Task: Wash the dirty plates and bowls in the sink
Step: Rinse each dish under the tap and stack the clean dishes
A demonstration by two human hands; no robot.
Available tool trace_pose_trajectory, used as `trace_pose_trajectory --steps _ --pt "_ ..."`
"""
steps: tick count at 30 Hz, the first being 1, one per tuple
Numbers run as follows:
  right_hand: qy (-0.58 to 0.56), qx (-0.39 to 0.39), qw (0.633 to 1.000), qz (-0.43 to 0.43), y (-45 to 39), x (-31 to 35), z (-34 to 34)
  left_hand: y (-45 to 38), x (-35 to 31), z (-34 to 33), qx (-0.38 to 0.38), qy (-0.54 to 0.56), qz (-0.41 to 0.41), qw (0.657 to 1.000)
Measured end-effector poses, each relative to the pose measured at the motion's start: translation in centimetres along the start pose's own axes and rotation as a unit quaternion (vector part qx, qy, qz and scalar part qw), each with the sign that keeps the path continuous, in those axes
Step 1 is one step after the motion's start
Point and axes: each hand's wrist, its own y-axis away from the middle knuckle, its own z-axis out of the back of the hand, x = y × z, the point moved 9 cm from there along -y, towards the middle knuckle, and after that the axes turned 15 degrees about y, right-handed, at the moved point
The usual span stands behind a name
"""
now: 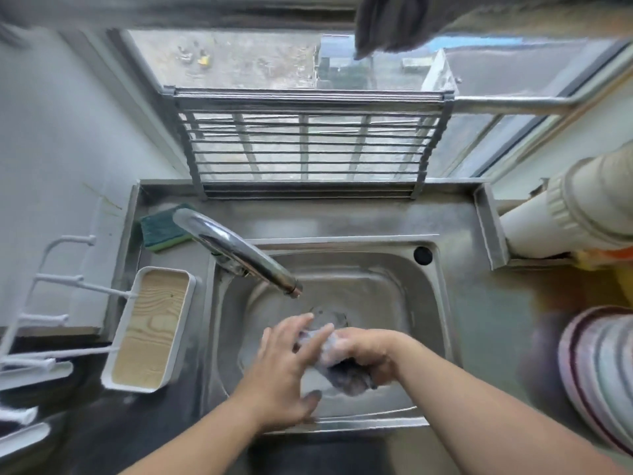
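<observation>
Fingers (308, 341) of left hand (287, 368) spread flat against soapy cloth (337, 361) gripped in right hand (368, 353) over sink (442, 303), probably working up lather.

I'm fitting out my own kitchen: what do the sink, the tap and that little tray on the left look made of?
Sink: brushed stainless steel, by its dull grey sheen. Tap: polished, chrome-like metal with mirror reflections. Tray: white rim, probably plastic, around a pale wood-grain base; real wood or print, I cannot tell.
</observation>
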Motion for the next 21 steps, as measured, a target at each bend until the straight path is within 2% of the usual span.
trace_pose_trajectory --steps 2,3,4,6,10,12,15,19,21 --pt "0.068 0.016 0.998 -0.005 1.7 0.4 0.1 -2.6 -3.8 -0.8 0.003 0.016 -0.09 0.996" --pt "0.113 0.0 0.993 -0.021 1.9 0.2 0.9 -3.7 -4.9 -0.8 -0.004 0.004 -0.099 0.995" --pt "0.171 -0.03 0.984 -0.04 2.2 0.2 1.7 -4.9 -5.4 -0.7 -0.007 -0.025 -0.086 0.996" --pt "0.289 -0.127 0.947 -0.059 2.0 1.3 3.9 -7.2 -4.8 -0.5 -0.001 -0.071 0.001 0.998" --pt "0.478 -0.284 0.828 -0.068 0.9 3.3 6.3 -10.2 -2.4 -0.5 0.038 -0.133 0.111 0.984" --pt "0.515 -0.34 0.782 -0.083 0.2 3.0 7.1 -10.5 -0.7 -1.3 0.063 -0.132 0.152 0.977" --pt "0.518 -0.371 0.763 -0.105 -0.9 1.7 8.1 -10.0 2.0 -3.3 0.084 -0.076 0.216 0.97" --pt "0.542 -0.371 0.749 -0.095 -2.2 0.3 8.8 -10.5 3.9 -6.5 0.125 0.005 0.245 0.961" --pt "0.532 -0.375 0.754 -0.087 -2.6 -0.3 9.4 -10.3 4.2 -7.3 0.106 0.101 0.286 0.947"
